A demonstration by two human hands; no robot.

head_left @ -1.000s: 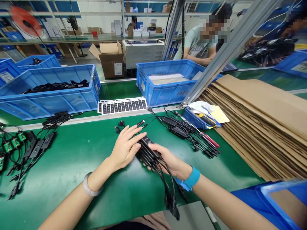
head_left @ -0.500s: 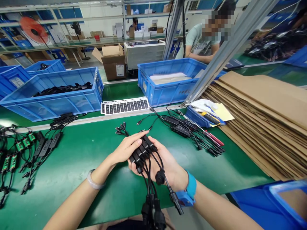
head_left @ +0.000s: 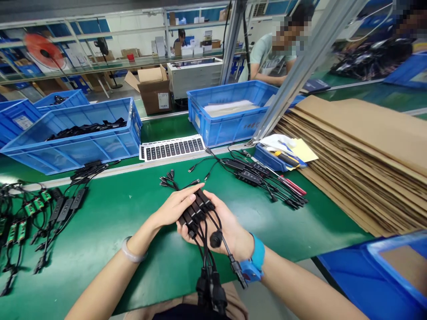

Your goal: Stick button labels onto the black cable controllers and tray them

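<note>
Several black cable modules lie side by side between my two hands, above the front of the green table. My left hand rests over their tops, its fingers together. From below and the right, my right hand cups them, fingertips curling round the lower left side. Black cables with round connectors hang down past the table's front edge. Thin plug ends stick out beyond my left fingers.
Black cable modules lie at right, beside a blue tool tray. Others with green boards lie at left. Behind stand blue crates and a label sheet. Stacked cardboard is at right. A person sits beyond the metal post.
The view has shifted slightly, so the right-hand items sit further left in the picture. Both hands keep the same hold on the modules.
</note>
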